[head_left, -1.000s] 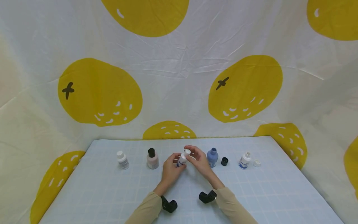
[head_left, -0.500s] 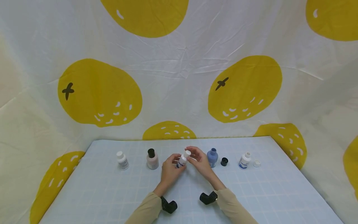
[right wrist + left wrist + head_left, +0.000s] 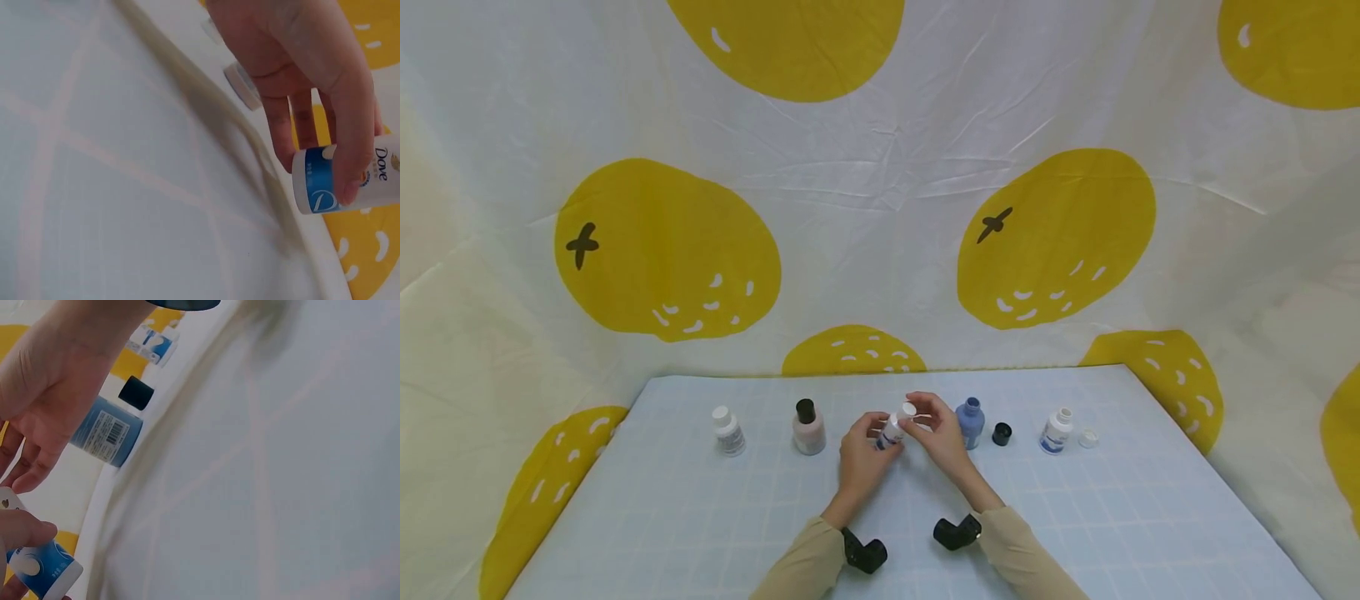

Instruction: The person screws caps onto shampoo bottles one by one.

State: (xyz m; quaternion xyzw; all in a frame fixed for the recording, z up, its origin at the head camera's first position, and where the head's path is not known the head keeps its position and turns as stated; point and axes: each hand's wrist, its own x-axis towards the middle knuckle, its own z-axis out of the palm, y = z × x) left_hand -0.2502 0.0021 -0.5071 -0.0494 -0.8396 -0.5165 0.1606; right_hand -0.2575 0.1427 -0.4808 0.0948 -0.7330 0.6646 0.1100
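Note:
My left hand (image 3: 859, 463) grips a small white Dove bottle (image 3: 382, 190) with a blue band round its base, thumb across the front. The bottle tilts up to the right, raised over the table. My right hand (image 3: 942, 437) pinches its white cap (image 3: 909, 409) between thumb and fingers. From the left wrist, the thumb (image 3: 28, 529) lies on the bottle, and the cap end runs out of frame. Behind my right hand stands a blue bottle (image 3: 970, 423), uncapped, its black cap (image 3: 1002, 433) on the table beside it.
Left of my hands, a pink bottle with a black cap (image 3: 808, 427) and a capped white bottle (image 3: 728, 431) stand on the checked tablecloth (image 3: 685, 517). To the right are an uncapped white bottle (image 3: 1056, 432) and a loose white cap (image 3: 1088, 438). A lemon-print sheet (image 3: 865, 250) hangs behind.
My left hand and the Dove bottle have shifted slightly to the right. My right hand has moved a little right along with the cap. The other bottles stand where they were.

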